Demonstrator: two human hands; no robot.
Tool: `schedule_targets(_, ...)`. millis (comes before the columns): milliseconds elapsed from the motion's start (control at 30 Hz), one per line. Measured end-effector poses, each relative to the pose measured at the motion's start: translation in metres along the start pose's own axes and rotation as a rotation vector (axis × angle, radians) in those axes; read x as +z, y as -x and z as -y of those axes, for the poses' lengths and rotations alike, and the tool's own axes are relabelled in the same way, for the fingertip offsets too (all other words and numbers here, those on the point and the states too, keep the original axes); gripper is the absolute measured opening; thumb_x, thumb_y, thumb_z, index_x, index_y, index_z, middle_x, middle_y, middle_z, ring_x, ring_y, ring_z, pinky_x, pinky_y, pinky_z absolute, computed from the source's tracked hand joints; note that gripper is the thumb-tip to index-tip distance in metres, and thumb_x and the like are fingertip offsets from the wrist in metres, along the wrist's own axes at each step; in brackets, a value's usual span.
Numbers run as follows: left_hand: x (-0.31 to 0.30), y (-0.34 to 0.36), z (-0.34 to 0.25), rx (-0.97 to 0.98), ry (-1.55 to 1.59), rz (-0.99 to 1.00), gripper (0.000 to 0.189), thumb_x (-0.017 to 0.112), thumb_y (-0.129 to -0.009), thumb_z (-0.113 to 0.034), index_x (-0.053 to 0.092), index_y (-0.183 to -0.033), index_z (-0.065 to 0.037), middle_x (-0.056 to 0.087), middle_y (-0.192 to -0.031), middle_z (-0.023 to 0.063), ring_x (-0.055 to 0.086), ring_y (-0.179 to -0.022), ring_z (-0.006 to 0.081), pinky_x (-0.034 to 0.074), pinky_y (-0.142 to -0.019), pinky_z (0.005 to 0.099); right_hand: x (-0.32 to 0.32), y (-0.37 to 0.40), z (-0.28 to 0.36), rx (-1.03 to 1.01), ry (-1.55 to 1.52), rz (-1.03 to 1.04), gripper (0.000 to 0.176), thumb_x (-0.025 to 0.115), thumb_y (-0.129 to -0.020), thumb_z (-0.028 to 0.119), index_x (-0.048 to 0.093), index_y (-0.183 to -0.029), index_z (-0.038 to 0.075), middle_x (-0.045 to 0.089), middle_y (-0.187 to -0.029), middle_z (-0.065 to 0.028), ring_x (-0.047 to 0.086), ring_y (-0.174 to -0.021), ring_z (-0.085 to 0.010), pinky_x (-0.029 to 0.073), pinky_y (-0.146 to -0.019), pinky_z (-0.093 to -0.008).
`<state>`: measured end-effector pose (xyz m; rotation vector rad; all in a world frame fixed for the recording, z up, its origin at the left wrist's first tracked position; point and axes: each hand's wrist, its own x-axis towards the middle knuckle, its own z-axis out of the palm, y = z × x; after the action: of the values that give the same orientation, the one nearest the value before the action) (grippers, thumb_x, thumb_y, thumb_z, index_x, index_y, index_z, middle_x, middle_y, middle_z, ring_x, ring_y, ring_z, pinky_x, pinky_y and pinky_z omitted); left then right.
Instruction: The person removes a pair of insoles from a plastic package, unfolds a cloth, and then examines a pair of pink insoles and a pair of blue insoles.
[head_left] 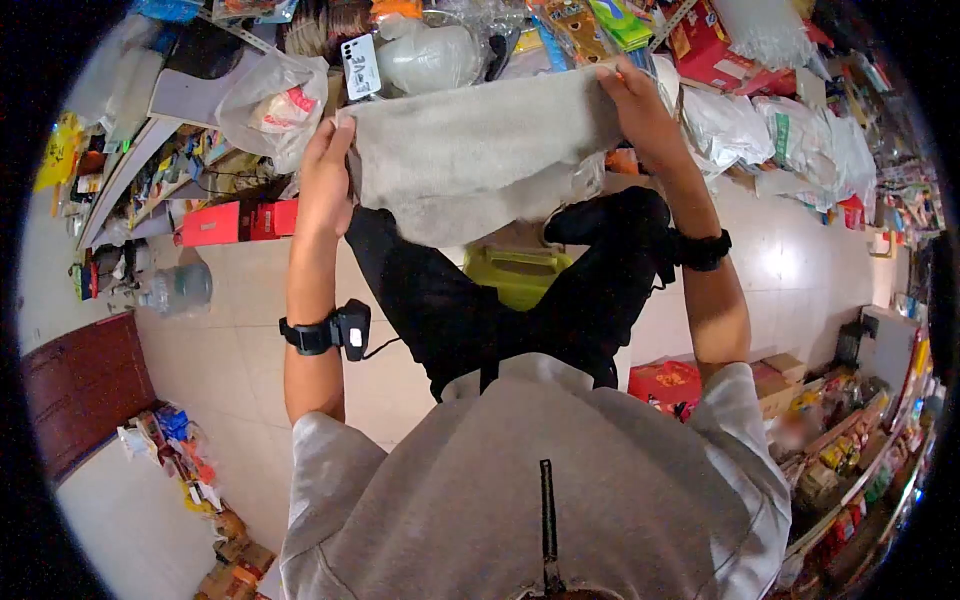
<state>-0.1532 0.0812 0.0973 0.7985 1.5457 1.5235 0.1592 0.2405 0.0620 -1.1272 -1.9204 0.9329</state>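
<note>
A grey cloth [480, 140], folded lengthwise and looking like a towel, is stretched between my two hands above my knees. My left hand [327, 170] pinches its left end, thumb on top. At the upper right corner my right hand [640, 105] grips the other end. The lower layer of the cloth hangs loosely and sags toward my lap. Just beyond the upper left corner lies a white phone-like item [361, 67] with dark lettering. Beside it sits a clear plastic bag [430, 60] with pale contents.
A yellow-green plastic box or stool [515, 275] is between my legs. Packed goods and white plastic bags [735, 130] crowd the far side. To the left are a red box [238, 222] and a large clear bottle [180, 288]. Stocked shelves [850, 470] line the right.
</note>
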Motion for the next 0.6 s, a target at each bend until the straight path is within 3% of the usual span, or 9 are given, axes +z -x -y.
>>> schedule_targets(67,0.000,0.007,-0.004,-0.268,0.177,-0.002,0.032,0.050,-0.100,-0.022,0.056,-0.120,0.003,0.064,-0.113,0.0106,0.063,-0.102,0.0199,0.051,-0.088,0.0328,-0.004,0.001,-0.005,0.091,-0.155,0.073,0.043,0.050,-0.100,0.042,0.056,-0.114,0.002,0.064,-0.101,-0.0126,0.060,-0.092,-0.0262,0.046,-0.084,-0.0388)
schedule_targets(133,-0.002,0.013,0.002,-0.386,0.303,-0.077,0.033,0.046,-0.101,-0.020,0.056,-0.122,0.003,0.066,-0.112,0.0142,0.066,-0.101,0.0256,0.054,-0.087,0.0387,-0.007,0.017,0.046,0.679,-1.074,0.127,0.041,0.057,-0.097,0.040,0.058,-0.116,0.003,0.066,-0.103,-0.0087,0.061,-0.095,-0.0238,0.048,-0.084,-0.0370)
schedule_targets(167,-0.009,0.010,0.020,-0.451,0.481,-0.035,0.033,0.046,-0.101,-0.021,0.055,-0.123,0.003,0.065,-0.114,0.0151,0.065,-0.103,0.0266,0.054,-0.089,0.0396,0.014,0.029,-0.017,0.431,-0.876,0.025,0.040,0.064,-0.092,0.035,0.060,-0.117,0.003,0.067,-0.107,-0.0067,0.062,-0.100,-0.0229,0.049,-0.089,-0.0362)
schedule_targets(200,-0.014,0.004,0.038,-0.508,0.662,0.014,0.034,0.045,-0.102,-0.021,0.055,-0.124,0.003,0.065,-0.115,0.0160,0.065,-0.105,0.0275,0.053,-0.091,0.0405,0.021,0.033,-0.025,0.410,-0.873,0.026,0.040,0.064,-0.092,0.035,0.060,-0.117,0.003,0.067,-0.107,-0.0067,0.062,-0.100,-0.0229,0.049,-0.089,-0.0362)
schedule_targets(267,-0.024,-0.001,0.067,-0.567,0.779,-0.002,0.035,0.045,-0.102,-0.021,0.054,-0.124,0.004,0.064,-0.116,0.0173,0.063,-0.107,0.0288,0.052,-0.095,0.0413,0.027,0.054,-0.026,0.709,-0.635,0.291,0.039,0.069,-0.088,0.027,0.061,-0.117,0.002,0.066,-0.111,-0.0076,0.061,-0.107,-0.0240,0.048,-0.096,-0.0374)
schedule_targets(333,-0.026,0.001,0.076,-0.606,0.801,0.068,0.033,0.046,-0.102,-0.023,0.056,-0.123,0.001,0.065,-0.118,0.0143,0.063,-0.107,0.0254,0.051,-0.095,0.0381,0.028,0.057,-0.018,0.749,-0.710,0.290,0.039,0.069,-0.088,0.026,0.061,-0.117,0.002,0.066,-0.110,-0.0082,0.060,-0.108,-0.0238,0.048,-0.096,-0.0382)
schedule_targets(400,-0.028,0.005,0.081,-0.617,0.820,0.068,0.031,0.048,-0.101,-0.020,0.056,-0.123,0.001,0.065,-0.119,0.0139,0.063,-0.107,0.0255,0.051,-0.096,0.0378,0.028,0.060,-0.018,0.792,-0.791,0.288,0.038,0.069,-0.088,0.025,0.061,-0.117,0.001,0.066,-0.110,-0.0088,0.060,-0.109,-0.0236,0.047,-0.096,-0.0389)
schedule_targets(467,-0.023,0.009,0.083,-0.501,0.770,-0.051,0.030,0.053,-0.099,-0.016,0.057,-0.123,0.001,0.064,-0.121,0.0127,0.062,-0.110,0.0254,0.049,-0.098,0.0373,0.027,0.057,-0.023,0.800,-0.785,0.117,0.035,0.068,-0.088,0.021,0.061,-0.116,0.001,0.066,-0.109,-0.0090,0.061,-0.106,-0.0218,0.049,-0.093,-0.0384)
schedule_targets(600,-0.023,0.015,0.105,-0.314,0.573,0.096,0.027,0.059,-0.096,-0.011,0.058,-0.121,-0.002,0.065,-0.118,0.0090,0.059,-0.111,0.0216,0.046,-0.099,0.0346,0.022,0.054,-0.019,0.813,-0.895,0.012,0.034,0.066,-0.089,0.021,0.062,-0.116,0.001,0.067,-0.105,-0.0076,0.064,-0.098,-0.0219,0.050,-0.088,-0.0366)
